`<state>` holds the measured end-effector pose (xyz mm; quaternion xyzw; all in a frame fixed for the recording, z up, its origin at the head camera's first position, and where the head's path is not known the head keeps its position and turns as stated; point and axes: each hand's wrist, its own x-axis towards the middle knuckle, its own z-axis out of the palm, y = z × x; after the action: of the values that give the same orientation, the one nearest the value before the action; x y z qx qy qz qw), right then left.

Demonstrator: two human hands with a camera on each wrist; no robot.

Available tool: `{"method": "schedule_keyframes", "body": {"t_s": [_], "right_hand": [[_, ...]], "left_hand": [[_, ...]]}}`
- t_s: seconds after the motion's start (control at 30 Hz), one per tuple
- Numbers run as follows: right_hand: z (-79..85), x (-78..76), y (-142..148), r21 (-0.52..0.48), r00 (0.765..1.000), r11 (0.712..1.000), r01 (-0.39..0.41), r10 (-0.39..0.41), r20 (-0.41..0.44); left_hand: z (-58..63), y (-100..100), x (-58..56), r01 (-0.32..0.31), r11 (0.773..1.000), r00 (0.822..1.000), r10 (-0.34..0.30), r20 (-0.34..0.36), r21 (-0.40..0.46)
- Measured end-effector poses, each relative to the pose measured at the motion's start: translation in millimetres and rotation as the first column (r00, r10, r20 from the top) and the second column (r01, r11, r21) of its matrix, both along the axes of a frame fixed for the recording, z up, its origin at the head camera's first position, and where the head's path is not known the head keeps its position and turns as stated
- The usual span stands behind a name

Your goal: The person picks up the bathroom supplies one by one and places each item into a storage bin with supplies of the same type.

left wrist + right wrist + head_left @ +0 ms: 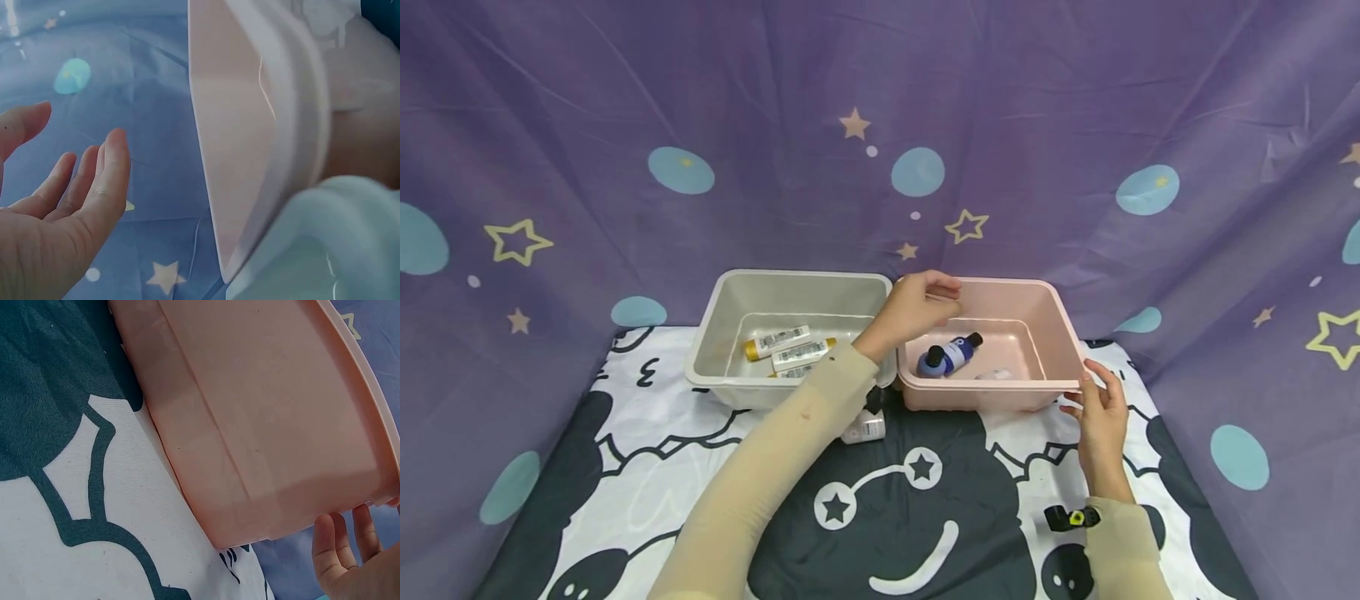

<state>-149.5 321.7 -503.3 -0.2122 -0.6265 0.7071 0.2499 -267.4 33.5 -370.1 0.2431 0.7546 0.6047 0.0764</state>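
Observation:
A pink plastic bin point(985, 398) stands at the right, holding two blue bottles point(955, 353) with black caps and a small clear item with a pale label point(995, 375). My left hand point(917, 304) hovers above its left rim near the seam between two bins; in the left wrist view its fingers are apart, loosely bent and empty. At the pink bin's front right corner, my right hand point(1102, 417) grips the rim, fingertips point(324, 534) against it in the right wrist view. A grey-white bin point(730, 381) at the left holds several white tubes point(782, 338) with yellow ends.
A small white bottle point(865, 427) with a dark cap lies on the cloth before the bins, partly behind the left forearm. The cartoon-print cloth point(940, 517) covers the table. A purple curtain point(790, 167) with stars hangs right behind both bins.

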Motion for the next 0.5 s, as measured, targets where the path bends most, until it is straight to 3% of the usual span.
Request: {"method": "schedule_keyframes", "body": {"t_s": [0.23,0.5], "right_hand": [[1.9,2.2,-0.2,0.001,1.000,1.000,-0.019,0.019,-0.015],[1.8,3.1,-0.6,0.004,0.999,1.000,-0.031,0.031,-0.016]], "left_hand": [[-10.6,-34.4,36.0,-0.008,1.000,0.999,0.009,-0.045,0.015],[-42.7,-74.2,73.0,-0.035,0.999,0.999,0.036,-0.020,0.032]]}}
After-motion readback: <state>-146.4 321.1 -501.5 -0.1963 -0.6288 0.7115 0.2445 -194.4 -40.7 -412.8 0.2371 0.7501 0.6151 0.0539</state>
